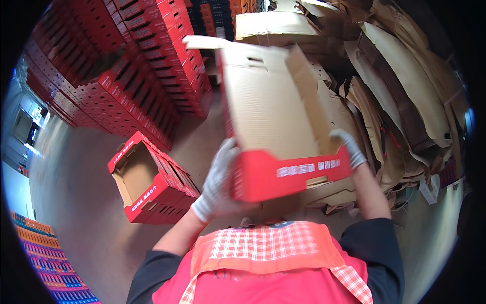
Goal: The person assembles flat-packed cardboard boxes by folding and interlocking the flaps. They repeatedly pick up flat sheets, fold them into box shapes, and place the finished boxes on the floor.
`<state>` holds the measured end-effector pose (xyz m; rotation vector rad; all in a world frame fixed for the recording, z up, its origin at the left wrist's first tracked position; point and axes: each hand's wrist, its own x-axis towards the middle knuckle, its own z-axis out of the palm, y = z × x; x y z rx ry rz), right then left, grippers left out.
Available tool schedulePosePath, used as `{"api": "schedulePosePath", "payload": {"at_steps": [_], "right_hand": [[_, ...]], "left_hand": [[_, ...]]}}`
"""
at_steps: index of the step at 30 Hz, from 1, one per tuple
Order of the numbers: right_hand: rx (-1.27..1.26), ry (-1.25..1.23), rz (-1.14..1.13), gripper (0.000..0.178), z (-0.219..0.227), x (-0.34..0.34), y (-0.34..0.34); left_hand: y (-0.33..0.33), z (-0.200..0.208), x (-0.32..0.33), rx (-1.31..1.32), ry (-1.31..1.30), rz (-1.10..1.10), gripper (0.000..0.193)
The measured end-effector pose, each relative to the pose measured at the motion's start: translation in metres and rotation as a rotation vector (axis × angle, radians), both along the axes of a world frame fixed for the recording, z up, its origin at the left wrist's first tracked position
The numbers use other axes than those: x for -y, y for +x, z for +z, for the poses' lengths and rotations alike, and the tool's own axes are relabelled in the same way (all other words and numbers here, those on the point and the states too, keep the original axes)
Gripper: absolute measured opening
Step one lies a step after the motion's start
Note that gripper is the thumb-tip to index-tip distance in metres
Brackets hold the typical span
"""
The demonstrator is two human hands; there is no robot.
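Observation:
Held up in front of me is a red cardboard box (pixel 268 106), its bare brown inside facing me and its red printed end nearest my body. My left hand (pixel 218 177), in a whitish work glove, grips the box's near left corner. On the opposite side my right hand (pixel 349 147), gloved the same way, has its fingers over the near right corner. A flap sticks out at the box's far left corner, and the box is slightly blurred. To the left on the floor stands a short stack of red boxes (pixel 167 202), the top one open upward.
Tall stacks of red boxes (pixel 116 96) rise at the far left. Bundles of flat brown cardboard (pixel 405 86) lean and lie along the right, with red-handled pliers (pixel 389 139) among them. Orange, blue and purple boxes (pixel 48 263) are stacked at the lower left.

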<state>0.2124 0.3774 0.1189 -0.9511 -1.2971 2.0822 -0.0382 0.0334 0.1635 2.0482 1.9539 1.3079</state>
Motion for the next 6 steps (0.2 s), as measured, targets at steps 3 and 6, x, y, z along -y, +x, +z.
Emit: {"api": "schedulePosePath", "payload": {"at_steps": [3,6], "right_hand": [[0.722,0.212,-0.017,0.034,-0.123,0.019,0.014],[0.643,0.945,0.204,0.039,-0.162,-0.046,0.044]], "left_hand": [[0.031,0.04,-0.067,-0.28,0.125,-0.101,0.095],[0.06,0.07,-0.111,-0.265,0.074,-0.236,0.083]]}}
